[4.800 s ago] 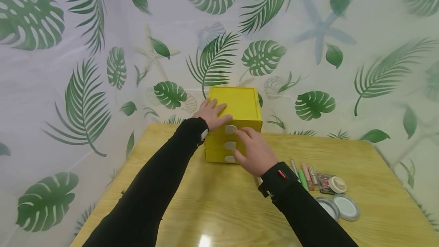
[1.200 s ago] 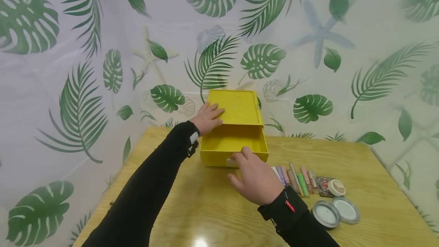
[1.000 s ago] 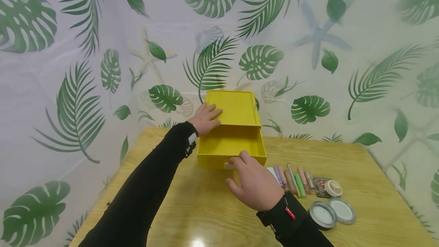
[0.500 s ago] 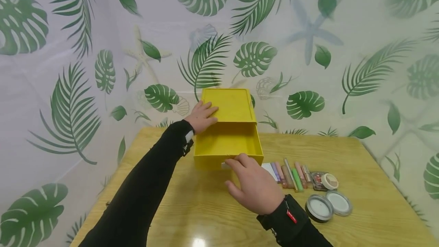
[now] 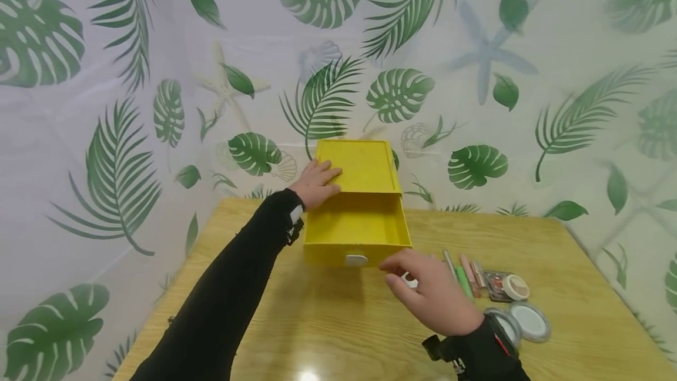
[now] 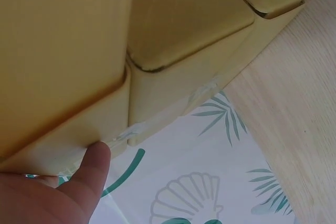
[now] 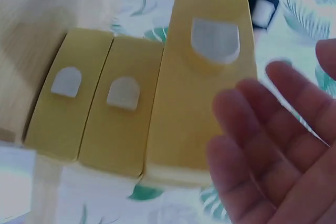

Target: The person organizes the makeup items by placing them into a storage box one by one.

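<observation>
A yellow box of three drawers [image 5: 362, 163] stands at the back of the table. Its top drawer [image 5: 328, 256] is pulled well out, showing the bare yellow inside. My left hand [image 5: 316, 184] rests on the left part of the box's top, fingers spread; in the left wrist view a finger [image 6: 94, 174] lies against the box's edge. Just right of the drawer's front, my right hand [image 5: 431, 293] hovers with loosely bent fingers, apart from the white tab handle [image 5: 357, 260]. The right wrist view shows the lower two drawer fronts [image 7: 121, 129], both pushed in, with white tabs.
Makeup lies on the wooden table [image 5: 296, 334] to the right: a green tube [image 5: 464, 283], a pink tube [image 5: 468, 272], a palette [image 5: 496, 287], a round cream-coloured pot [image 5: 515, 288] and an opened round compact [image 5: 530, 322]. My right hand covers several others. Leaf-patterned sheeting [image 5: 402, 28] hangs behind.
The top drawer, shut at first, has been pulled out toward me by its tab. My right hand has since let go and moved right. My left hand has stayed on the box.
</observation>
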Demonstrator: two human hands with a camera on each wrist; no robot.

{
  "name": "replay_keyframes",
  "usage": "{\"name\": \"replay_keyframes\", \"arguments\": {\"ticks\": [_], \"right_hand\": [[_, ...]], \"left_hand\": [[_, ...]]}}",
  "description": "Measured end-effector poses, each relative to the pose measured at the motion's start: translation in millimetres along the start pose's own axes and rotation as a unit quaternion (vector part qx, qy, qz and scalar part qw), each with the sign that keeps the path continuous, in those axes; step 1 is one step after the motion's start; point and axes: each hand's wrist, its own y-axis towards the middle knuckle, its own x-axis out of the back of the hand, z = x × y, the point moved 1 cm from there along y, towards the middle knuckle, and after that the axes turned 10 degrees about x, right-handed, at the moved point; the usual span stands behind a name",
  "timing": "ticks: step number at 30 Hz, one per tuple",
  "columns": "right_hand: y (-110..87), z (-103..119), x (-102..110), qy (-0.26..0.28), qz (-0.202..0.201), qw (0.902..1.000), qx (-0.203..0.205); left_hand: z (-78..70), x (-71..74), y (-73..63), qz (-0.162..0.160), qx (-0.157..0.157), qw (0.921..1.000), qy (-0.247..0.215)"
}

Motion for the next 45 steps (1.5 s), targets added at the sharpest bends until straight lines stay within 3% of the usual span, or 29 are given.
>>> {"name": "replay_keyframes", "arguments": {"ticks": [3,7,15,23,29,37,45], "right_hand": [[-12.3,-11.5,10.0,0.017,-0.003,0.9996,-0.023],[-24.1,-29.0,15.9,0.015,0.032,0.9959,-0.084],[-32.0,-79.1,-6.2,-0.042,0.094,0.9820,-0.158],[-23.8,-107.5,-34.8,-0.160,0.085,0.9722,-0.148],[-12.9,-118.0,-53.9,-0.245,0.079,0.9549,-0.149],[-7.2,-130.2,-78.1,-0.260,0.048,0.9484,-0.175],[-15.3,-135.8,-82.0,-0.278,0.045,0.9452,-0.165]], "left_hand": [[-1.5,-0.7,0.5,0.001,-0.001,1.0000,0.003],[-3.5,0.8,0.8,-0.001,0.001,1.0000,0.005],[-7.2,2.2,2.1,-0.001,0.005,1.0000,-0.007],[-7.6,5.0,1.9,-0.002,-0.006,1.0000,0.000],[-6.2,5.4,2.5,-0.003,-0.004,1.0000,-0.008],[-1.4,2.3,-0.3,-0.001,-0.003,0.9999,-0.014],[2.2,-2.4,1.8,0.000,-0.015,0.9994,-0.032]]}}
